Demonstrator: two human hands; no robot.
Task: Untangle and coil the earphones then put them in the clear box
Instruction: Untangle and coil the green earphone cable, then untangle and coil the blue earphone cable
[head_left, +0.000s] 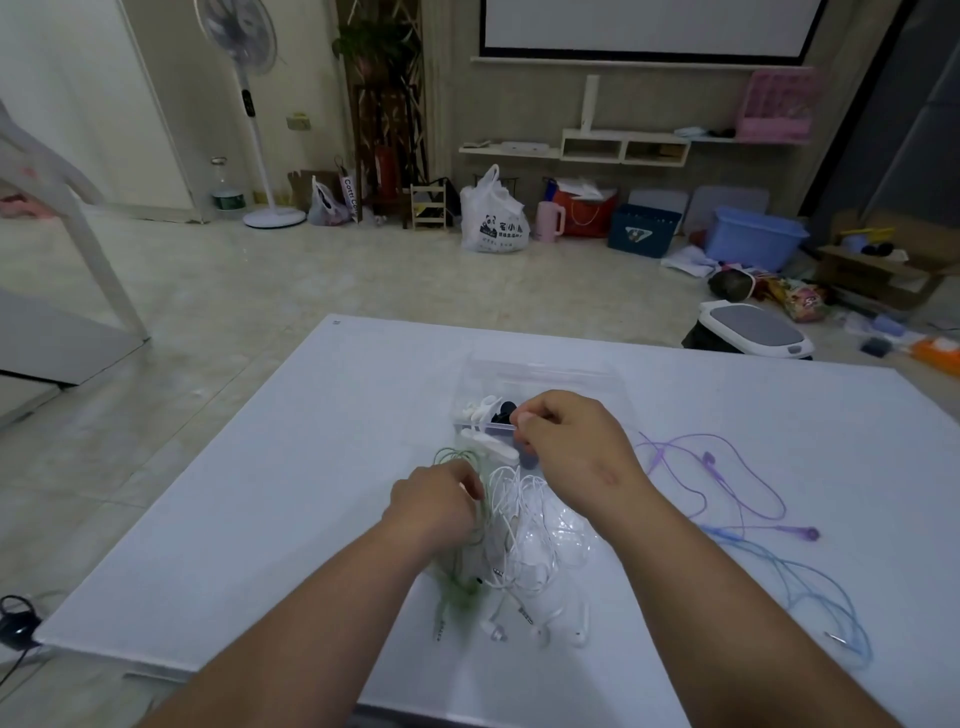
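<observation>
A clear box (540, 379) stands mid-table with white and dark pieces inside. Just in front of it lies a tangle of white earphones (524, 540) and green earphones (457, 587). My left hand (434, 501) is curled round the green cable at the tangle's left side. My right hand (571, 447) hovers at the box's near rim, its fingertips pinching something small and pale; what it is I cannot make out. Purple earphones (727, 483) and blue earphones (800, 577) lie loose to the right.
The white table (260, 493) stretches wide on both sides of the hands. A black cable (15, 623) hangs off its left front corner. Beyond the far edge are a stool (753, 327), bags and bins on the floor.
</observation>
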